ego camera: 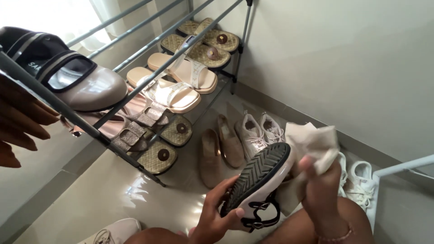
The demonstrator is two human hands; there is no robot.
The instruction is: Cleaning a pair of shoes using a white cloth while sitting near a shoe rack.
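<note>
— What's the biggest thing around the hands?

— A metal shoe rack point(131, 61), up and away from the left hand point(216, 212), with sandals on its lower tier and a taupe shoe point(88, 83) on top. Another person's fingers point(20, 124) reach in beside that shoe.

— And what's being held?

— A pale, glossy shoe point(262, 183), sole up, just above the knees. The tread is dark with a zigzag pattern, and dark buckled straps hang at the heel. The left hand's fingers curl around the sole's edge from below.

— The right hand?

— The right hand point(321, 185) is closed around a crumpled beige cloth point(314, 142), pressed against the shoe's side.
</note>
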